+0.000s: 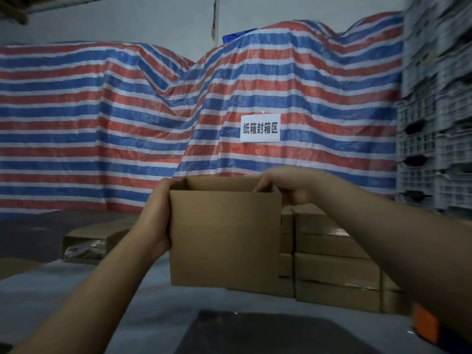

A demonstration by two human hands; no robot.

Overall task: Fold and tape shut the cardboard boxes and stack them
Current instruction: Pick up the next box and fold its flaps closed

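Down at the near edge sits a dark flat rectangular mat (258, 333) on the grey table surface (143, 302), with an orange plastic object (426, 326), maybe a tape dispenser but it's cut off so hard to say, at the near right. Above that, both bare forearms reach in toward a plain brown cardboard box (224, 238) held up in the air over the table, its top open and the flaps not folded yet. Left hand (155, 221) is clamped on the box's left side, fingers wrapped around the edge; right hand (283, 186) grips the far right top corner with fingers hooked over the rim. Hands are apart, one per side. Behind and right of it is the stack of taped brown cardboard boxes (334, 267), and off to the left a brown cardboard carton lying on its side (94, 241) with something shiny inside. Far back, a red, white and blue striped tarp (102, 129) with a white paper sign (260, 128), and grey plastic crates (434, 123) far right. What could go sideways, I reckon: squeezing an unfolded box like this can skew it out of square, so the flaps wouldn't meet and the tape would go on crooked. Swinging it down carelessly could also clip that stack.
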